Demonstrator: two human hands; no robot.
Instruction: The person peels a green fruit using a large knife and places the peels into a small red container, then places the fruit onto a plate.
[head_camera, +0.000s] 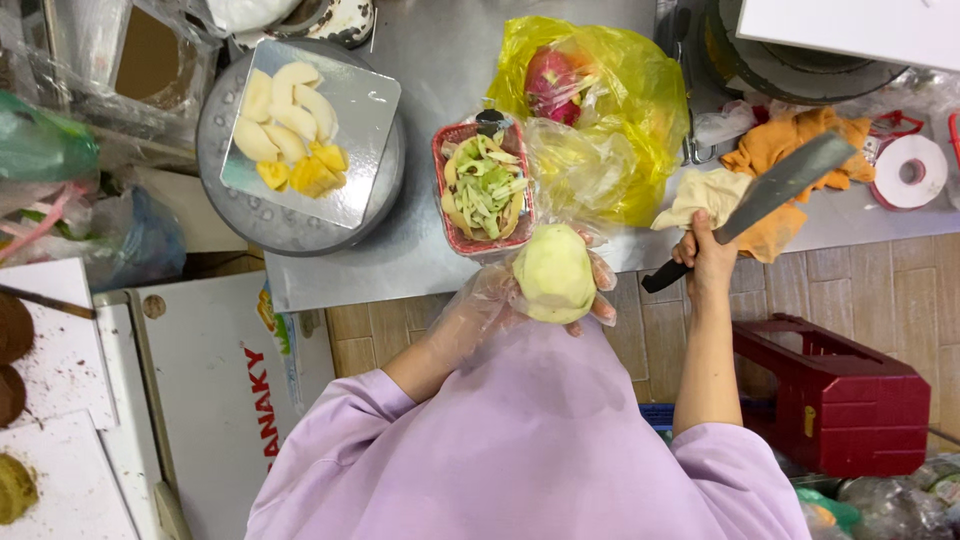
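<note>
Gripping a peeled pale-green fruit (553, 272), our left hand (575, 290) sat in a clear plastic glove, fingers curled under it, just below the counter edge; our right hand (706, 262) was closed on the black handle of a big cleaver (762, 200), blade angled up and to the right over the counter; just above the fruit we saw a red basket (446, 190) full of green peelings, touching a clear bag; behind that a yellow plastic bag (640, 100) held a pink dragon fruit (552, 82); left of the basket a metal tray (365, 120) carried pale and yellow fruit slices; orange cloth (790, 140) lay under the blade, a tape roll (910, 170) beside it; a red crate (835, 400) stood on the floor at right.
</note>
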